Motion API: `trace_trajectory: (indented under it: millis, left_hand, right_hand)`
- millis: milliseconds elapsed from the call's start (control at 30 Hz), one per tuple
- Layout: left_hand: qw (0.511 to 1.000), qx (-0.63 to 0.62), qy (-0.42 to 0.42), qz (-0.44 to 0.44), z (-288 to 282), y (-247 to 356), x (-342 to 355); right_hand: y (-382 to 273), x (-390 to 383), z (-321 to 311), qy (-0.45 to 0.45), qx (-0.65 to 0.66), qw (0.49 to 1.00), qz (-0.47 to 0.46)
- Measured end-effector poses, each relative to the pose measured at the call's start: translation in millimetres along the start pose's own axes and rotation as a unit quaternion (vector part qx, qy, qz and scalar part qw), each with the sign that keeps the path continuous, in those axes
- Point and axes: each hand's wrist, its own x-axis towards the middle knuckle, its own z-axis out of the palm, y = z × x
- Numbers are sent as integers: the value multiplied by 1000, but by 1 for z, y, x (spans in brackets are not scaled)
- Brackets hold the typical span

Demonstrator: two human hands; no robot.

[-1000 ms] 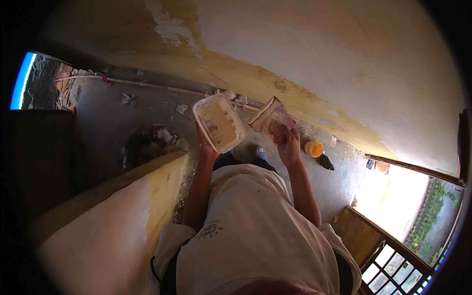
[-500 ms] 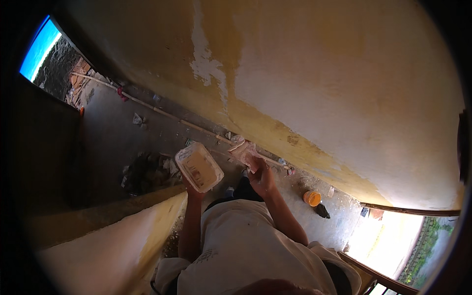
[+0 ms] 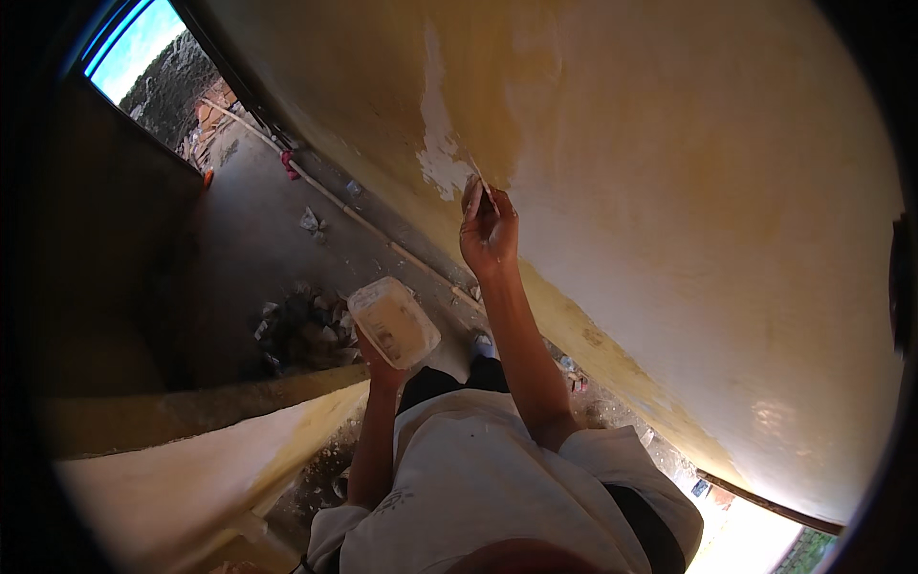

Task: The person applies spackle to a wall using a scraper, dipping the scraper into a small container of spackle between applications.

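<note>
My left hand [image 3: 381, 365] grips a pale rectangular tub [image 3: 430, 342] from below, tilted so that its inside shows, smeared with a whitish paste. My right hand [image 3: 491, 239] is raised in front of me, fingers closed round a putty knife [image 3: 483, 182]. The knife appears edge-on, its thin pale blade up at the yellow wall [image 3: 564, 143]. Whether the blade presses on the wall is hard to tell. Beside it runs an irregular whitish patch [image 3: 440, 158] on the wall. My fingers partly hide the knife's handle.
A long bamboo pole [image 3: 368, 228] lies on the floor along the wall's foot. A heap of rubble and scraps [image 3: 311, 330] lies to the left. Below it, a low wall [image 3: 210, 421] stands near my left arm. A doorway [image 3: 158, 57] opens at the far left.
My right hand has lifted the putty knife from beside the tub up to the wall. The tub stays at about the same height in my left hand. The view has turned slightly.
</note>
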Motion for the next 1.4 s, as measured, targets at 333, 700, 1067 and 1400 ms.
trace_trajectory:
  millis: [333, 700, 1067, 1400]
  left_hand:
    - [842, -468, 17, -268, -3, 4, 22]
    - [882, -349, 35, -313, -9, -15, 59]
    - [878, -338, 64, -333, -39, -30, 60]
    - [868, -358, 45, -342, -58, -71, 69]
  right_hand:
    - [-18, -83, 9, -162, 323, 923, 132]
    - [-10, 22, -45, -95, 59, 992, 55]
    - [-14, -53, -52, -182, 152, 970, 60]
    - [-103, 11, 16, -196, 223, 953, 62]
